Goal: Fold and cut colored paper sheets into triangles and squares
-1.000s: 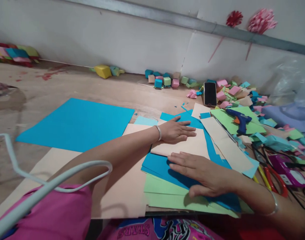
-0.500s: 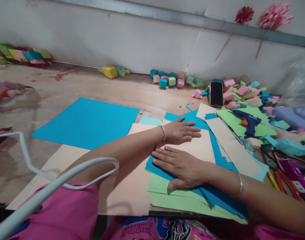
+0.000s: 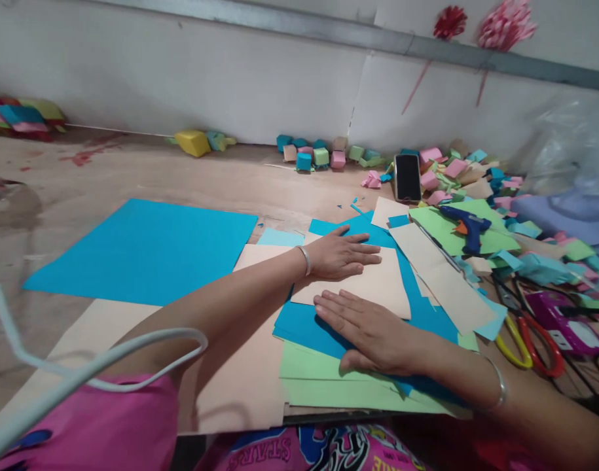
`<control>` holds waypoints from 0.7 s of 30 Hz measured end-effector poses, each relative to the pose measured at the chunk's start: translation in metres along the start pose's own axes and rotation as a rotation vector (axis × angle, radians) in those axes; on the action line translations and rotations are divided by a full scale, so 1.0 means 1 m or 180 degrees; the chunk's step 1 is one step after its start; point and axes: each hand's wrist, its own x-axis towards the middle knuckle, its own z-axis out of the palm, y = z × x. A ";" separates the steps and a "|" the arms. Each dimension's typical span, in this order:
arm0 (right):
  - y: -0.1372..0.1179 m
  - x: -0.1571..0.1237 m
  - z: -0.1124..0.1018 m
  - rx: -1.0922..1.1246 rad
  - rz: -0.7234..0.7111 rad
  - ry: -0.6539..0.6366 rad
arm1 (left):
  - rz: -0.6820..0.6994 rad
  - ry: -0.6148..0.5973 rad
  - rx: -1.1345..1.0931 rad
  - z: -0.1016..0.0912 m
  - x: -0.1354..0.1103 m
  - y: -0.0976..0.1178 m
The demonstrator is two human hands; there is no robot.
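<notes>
My left hand (image 3: pixel 339 254) lies flat with spread fingers on a cream sheet of paper (image 3: pixel 382 281). Just below it, my right hand (image 3: pixel 370 330) rests palm down, fingers stretched out, across the cream sheet's lower edge and blue paper (image 3: pixel 302 327). Light green sheets (image 3: pixel 323 386) lie underneath, toward the table's front edge. A larger peach sheet (image 3: pixel 240 373) extends under my left forearm. To the left is a big blue sheet (image 3: pixel 152 252), lying flat. Neither hand grips anything.
A blue glue gun (image 3: pixel 469 229) lies on green paper at the right, near cream strips (image 3: pixel 436 278). Scissors (image 3: pixel 537 340) and a purple device (image 3: pixel 564 320) sit at the right edge. A phone (image 3: pixel 407 178) leans among folded paper pieces. A white curved rod (image 3: pixel 132 356) crosses the lower left.
My right hand has slid a little right and down relative to the cream sheet, baring more blue paper. My left hand stays on the sheet. The view has shifted slightly right.
</notes>
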 end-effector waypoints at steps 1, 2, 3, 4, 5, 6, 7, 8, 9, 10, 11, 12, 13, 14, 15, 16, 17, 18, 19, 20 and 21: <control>-0.001 -0.009 0.000 -0.0130 0.0064 0.0020 | -0.0012 -0.0025 0.0017 -0.001 0.000 0.000; -0.002 -0.019 0.000 -0.0264 0.0129 0.0049 | -0.0014 -0.0037 0.0034 -0.001 0.000 0.000; -0.003 -0.029 0.000 -0.0395 0.0199 0.0095 | -0.0011 -0.0035 0.0047 -0.001 0.001 0.000; -0.004 -0.040 0.001 -0.0515 0.0277 0.0149 | -0.0004 -0.0030 0.0055 -0.001 0.001 0.000; -0.005 -0.052 0.001 -0.0619 0.0370 0.0210 | 0.0010 -0.0017 0.0055 0.000 0.001 -0.001; -0.006 -0.064 0.002 -0.0705 0.0478 0.0265 | 0.0024 0.0007 0.0046 0.000 0.001 -0.001; -0.008 -0.075 0.004 -0.0773 0.0611 0.0306 | 0.0037 0.0037 0.0028 0.001 0.001 -0.001; -0.010 -0.087 0.006 -0.0831 0.0751 0.0348 | 0.0041 0.0065 0.0005 0.001 0.001 -0.001; -0.012 -0.097 0.009 -0.0890 0.0874 0.0385 | 0.0040 0.0085 -0.0022 0.001 0.001 -0.002; -0.014 -0.106 0.011 -0.0957 0.0970 0.0432 | 0.0035 0.0095 -0.0047 0.001 0.001 -0.002; -0.016 -0.113 0.014 -0.1035 0.1037 0.0477 | 0.0029 0.0094 -0.0067 0.001 0.001 -0.002; -0.018 -0.119 0.016 -0.1122 0.1077 0.0518 | 0.0023 0.0083 -0.0081 0.001 0.000 -0.002; -0.021 -0.123 0.017 -0.1211 0.1095 0.0554 | 0.0016 0.0071 -0.0086 0.001 0.000 -0.002; -0.023 -0.125 0.018 -0.1298 0.1102 0.0583 | 0.0009 0.0065 -0.0082 0.001 0.000 -0.002; -0.025 -0.126 0.018 -0.1384 0.1102 0.0607 | 0.0001 0.0062 -0.0071 0.001 0.000 -0.002; -0.027 -0.126 0.016 -0.1470 0.1095 0.0630 | -0.0006 0.0062 -0.0055 0.001 0.000 -0.002; -0.028 -0.126 0.014 -0.1560 0.1098 0.0660 | -0.0008 0.0065 -0.0040 0.001 0.000 -0.002; -0.029 -0.125 0.012 -0.1658 0.1120 0.0711 | -0.0007 0.0073 -0.0025 0.001 0.000 -0.002; -0.028 -0.123 0.008 -0.1762 0.1158 0.0779 | 0.0000 0.0083 -0.0011 0.001 0.000 -0.002; -0.027 -0.121 0.005 -0.1862 0.1206 0.0851 | 0.0008 0.0095 0.0003 0.001 0.000 -0.003; -0.026 -0.117 0.001 -0.1946 0.1246 0.0919 | 0.0017 0.0111 0.0018 0.001 0.000 -0.003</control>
